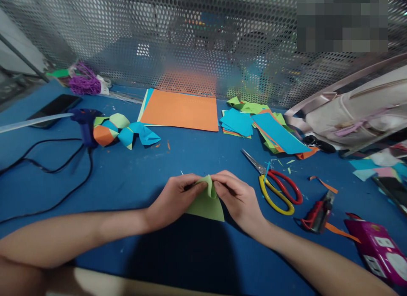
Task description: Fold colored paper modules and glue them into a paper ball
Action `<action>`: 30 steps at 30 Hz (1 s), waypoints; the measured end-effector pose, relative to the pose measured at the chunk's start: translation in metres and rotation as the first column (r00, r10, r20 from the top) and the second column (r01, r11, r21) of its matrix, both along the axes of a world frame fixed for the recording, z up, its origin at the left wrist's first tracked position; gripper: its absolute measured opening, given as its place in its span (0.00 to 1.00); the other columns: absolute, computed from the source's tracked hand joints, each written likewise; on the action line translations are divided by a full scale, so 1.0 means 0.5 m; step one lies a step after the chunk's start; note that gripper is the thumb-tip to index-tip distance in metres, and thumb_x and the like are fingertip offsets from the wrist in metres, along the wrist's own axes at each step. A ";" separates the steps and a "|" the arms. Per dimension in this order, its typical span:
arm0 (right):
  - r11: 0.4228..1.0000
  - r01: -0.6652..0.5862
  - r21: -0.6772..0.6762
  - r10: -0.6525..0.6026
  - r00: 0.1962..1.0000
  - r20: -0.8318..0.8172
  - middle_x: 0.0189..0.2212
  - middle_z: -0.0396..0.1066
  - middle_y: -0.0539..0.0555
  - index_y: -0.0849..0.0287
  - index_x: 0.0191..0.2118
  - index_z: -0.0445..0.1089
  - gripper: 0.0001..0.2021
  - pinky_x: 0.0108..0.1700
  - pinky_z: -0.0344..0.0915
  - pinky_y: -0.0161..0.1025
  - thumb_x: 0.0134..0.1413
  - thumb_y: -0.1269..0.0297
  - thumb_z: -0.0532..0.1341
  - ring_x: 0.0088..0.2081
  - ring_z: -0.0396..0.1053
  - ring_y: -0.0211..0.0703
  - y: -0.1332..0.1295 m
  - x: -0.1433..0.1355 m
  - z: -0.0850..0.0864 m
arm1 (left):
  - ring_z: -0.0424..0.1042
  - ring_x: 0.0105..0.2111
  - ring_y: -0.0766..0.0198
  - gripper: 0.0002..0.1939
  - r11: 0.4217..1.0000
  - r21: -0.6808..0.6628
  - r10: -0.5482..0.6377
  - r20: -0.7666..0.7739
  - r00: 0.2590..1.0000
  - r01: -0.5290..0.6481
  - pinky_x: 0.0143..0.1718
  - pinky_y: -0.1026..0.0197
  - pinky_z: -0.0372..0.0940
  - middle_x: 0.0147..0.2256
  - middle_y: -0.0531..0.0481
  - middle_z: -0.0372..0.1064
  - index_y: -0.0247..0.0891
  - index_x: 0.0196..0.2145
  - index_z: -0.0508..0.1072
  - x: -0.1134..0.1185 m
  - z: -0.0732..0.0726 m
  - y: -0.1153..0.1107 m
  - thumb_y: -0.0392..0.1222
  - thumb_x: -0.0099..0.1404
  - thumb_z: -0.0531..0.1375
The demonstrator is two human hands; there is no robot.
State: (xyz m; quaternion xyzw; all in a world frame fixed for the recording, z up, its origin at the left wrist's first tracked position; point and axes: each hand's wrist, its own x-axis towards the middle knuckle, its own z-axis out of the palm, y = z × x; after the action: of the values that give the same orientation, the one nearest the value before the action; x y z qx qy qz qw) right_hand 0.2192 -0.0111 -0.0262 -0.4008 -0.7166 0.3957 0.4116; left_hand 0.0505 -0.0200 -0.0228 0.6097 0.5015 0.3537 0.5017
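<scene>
A piece of light green paper is held between my two hands above the blue table. Its upper edge curls over into a small loop, while the lower part hangs flat and spreads outward. My left hand pinches the paper from the left, thumb on the near side. From the right, my right hand grips the curled edge between thumb and fingers. Scissors with one red and one yellow handle lie partly open just right of my right hand.
Orange sheets lie at the back, beside cut blue pieces. A glue gun with its cord and folded paper shapes sit left. Pliers-like red tool, purple power strip and a bag are right. A perforated metal panel stands behind.
</scene>
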 end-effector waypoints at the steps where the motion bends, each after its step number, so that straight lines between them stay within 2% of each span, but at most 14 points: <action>1: 1.000 -0.005 0.002 0.005 1.000 0.001 0.30 0.70 0.52 0.56 0.38 0.74 0.10 0.32 0.65 0.34 0.60 0.67 0.54 0.32 0.67 0.37 0.000 0.000 0.001 | 0.63 0.27 0.68 0.13 1.000 -0.007 0.004 0.004 1.000 -0.004 0.30 0.67 0.59 0.26 0.53 0.70 0.35 0.24 0.72 0.000 0.001 0.000 0.43 0.63 0.55; 4: 1.000 -0.024 0.011 0.024 0.999 0.023 0.30 0.69 0.52 0.57 0.39 0.72 0.09 0.32 0.64 0.35 0.59 0.66 0.54 0.32 0.67 0.38 -0.002 0.001 0.003 | 0.64 0.28 0.67 0.12 1.000 -0.023 0.015 0.013 1.000 -0.015 0.30 0.67 0.60 0.27 0.53 0.71 0.35 0.28 0.74 0.001 0.000 -0.001 0.44 0.63 0.55; 7: 0.997 -0.025 0.074 0.020 0.997 0.078 0.30 0.68 0.52 0.57 0.40 0.70 0.07 0.32 0.64 0.36 0.55 0.66 0.57 0.31 0.65 0.38 -0.005 -0.001 0.002 | 0.67 0.31 0.65 0.12 1.000 -0.028 0.015 0.032 0.999 -0.014 0.32 0.66 0.61 0.30 0.52 0.73 0.35 0.32 0.75 0.001 -0.001 0.000 0.43 0.63 0.55; 12: 0.986 -0.010 0.166 -0.010 0.993 0.120 0.29 0.66 0.51 0.57 0.40 0.67 0.09 0.32 0.64 0.36 0.53 0.72 0.56 0.30 0.63 0.37 -0.005 -0.006 -0.005 | 0.67 0.30 0.66 0.11 1.000 -0.006 0.022 0.038 0.999 -0.022 0.32 0.67 0.61 0.30 0.52 0.74 0.35 0.30 0.75 0.001 -0.001 0.000 0.42 0.63 0.55; 17: 0.980 0.013 0.198 -0.039 0.991 0.129 0.28 0.66 0.51 0.58 0.38 0.67 0.07 0.32 0.63 0.35 0.55 0.73 0.54 0.29 0.63 0.37 -0.001 -0.006 -0.010 | 0.67 0.31 0.66 0.10 0.999 -0.003 0.034 0.035 0.999 -0.034 0.32 0.67 0.61 0.31 0.52 0.74 0.36 0.33 0.76 0.001 -0.005 -0.001 0.42 0.63 0.55; 23: 0.980 -0.007 0.197 -0.017 0.992 0.121 0.28 0.67 0.51 0.58 0.37 0.68 0.06 0.32 0.63 0.35 0.56 0.73 0.55 0.29 0.63 0.36 0.001 -0.002 -0.008 | 0.67 0.32 0.66 0.11 1.000 0.016 0.019 0.012 1.000 -0.019 0.34 0.66 0.61 0.32 0.52 0.74 0.36 0.34 0.75 0.000 -0.006 -0.002 0.42 0.64 0.54; 27: 0.980 -0.010 0.200 -0.016 0.992 0.127 0.27 0.67 0.51 0.58 0.37 0.68 0.06 0.31 0.62 0.34 0.56 0.73 0.56 0.29 0.63 0.36 0.003 0.000 -0.004 | 0.65 0.31 0.67 0.11 1.000 0.017 -0.006 -0.005 1.000 0.006 0.32 0.67 0.60 0.30 0.53 0.70 0.35 0.33 0.74 -0.002 0.001 0.002 0.42 0.63 0.54; 30: 0.978 -0.012 0.209 -0.017 0.990 0.139 0.27 0.68 0.51 0.58 0.37 0.68 0.05 0.31 0.63 0.34 0.57 0.72 0.56 0.29 0.64 0.36 0.005 0.002 -0.004 | 0.62 0.28 0.69 0.08 0.999 -0.003 -0.048 -0.037 0.998 0.048 0.29 0.67 0.57 0.26 0.55 0.66 0.34 0.29 0.71 -0.006 0.006 0.009 0.37 0.61 0.53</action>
State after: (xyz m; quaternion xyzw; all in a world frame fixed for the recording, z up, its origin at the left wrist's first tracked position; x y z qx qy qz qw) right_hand 0.2201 -0.0084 -0.0283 -0.3829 -0.7809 0.2883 0.4007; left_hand 0.0476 -0.0157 -0.0197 0.6276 0.4963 0.3296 0.5012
